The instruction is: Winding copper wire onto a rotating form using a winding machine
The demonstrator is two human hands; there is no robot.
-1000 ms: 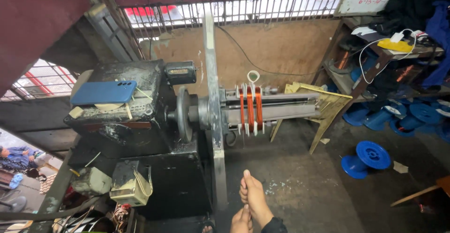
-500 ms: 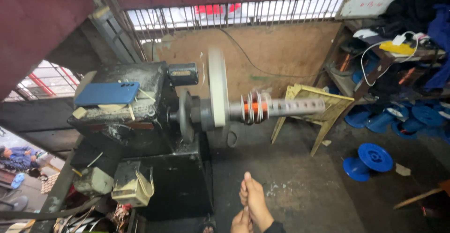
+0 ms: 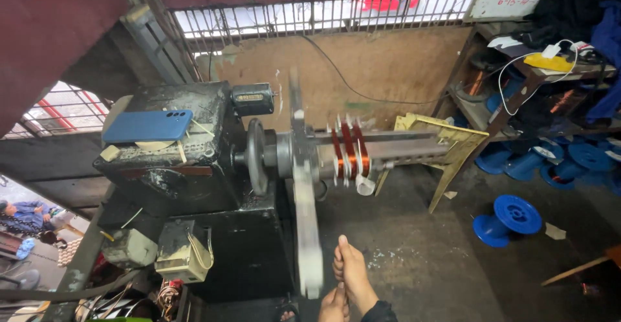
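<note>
Now | R hand (image 3: 352,271) fingers pinched on thin wire, L hand (image 3: 335,308) likewise | winding spindle (image 3: 388,150) axis horiz, pointing right

— Colours on the winding machine (image 3: 194,160)?
— Black body, grey spinning arm (image 3: 305,231), copper-orange coils (image 3: 349,150).
— And around it?
— A blue phone (image 3: 147,126) on top, blue spools (image 3: 506,220) on the grey floor (image 3: 420,264).

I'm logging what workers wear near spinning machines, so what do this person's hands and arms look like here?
Both hands are bare: no gloves, rings or watch show. The right hand is in fuller view, and a dark sleeve cuff shows at its wrist. Only part of the left hand shows at the bottom edge of the picture, and its wrist and arm are out of view.
</note>
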